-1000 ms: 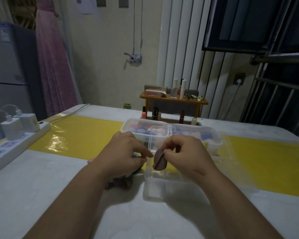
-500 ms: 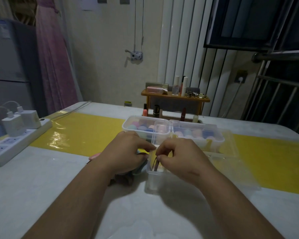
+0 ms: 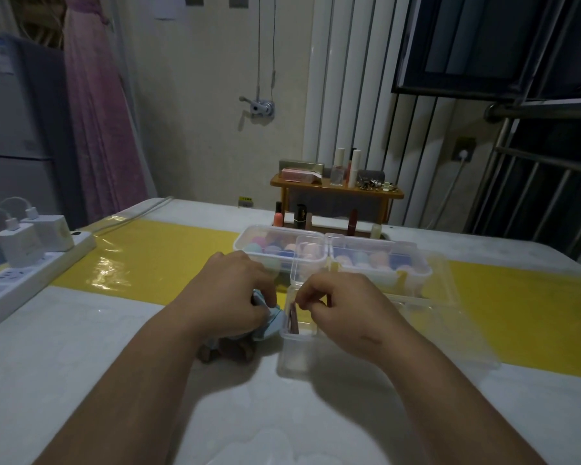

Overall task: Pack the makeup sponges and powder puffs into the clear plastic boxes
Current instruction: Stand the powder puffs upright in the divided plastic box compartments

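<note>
A small clear plastic box stands open on the table in front of me, its lid raised at the back. A brown powder puff stands on edge inside it. My right hand is over the box with its fingertips pinched at the top of that puff. My left hand rests just left of the box, gripping a light blue puff from a small pile of puffs. Two larger clear boxes behind hold several coloured sponges.
A white power strip with chargers lies at the left edge. A yellow runner crosses the table. A clear lid lies right of my hand. A small wooden shelf with cosmetics stands behind the boxes.
My right hand has lowered the brown puff from above the small box down into it. My left hand has shifted slightly and now grips a blue puff.
</note>
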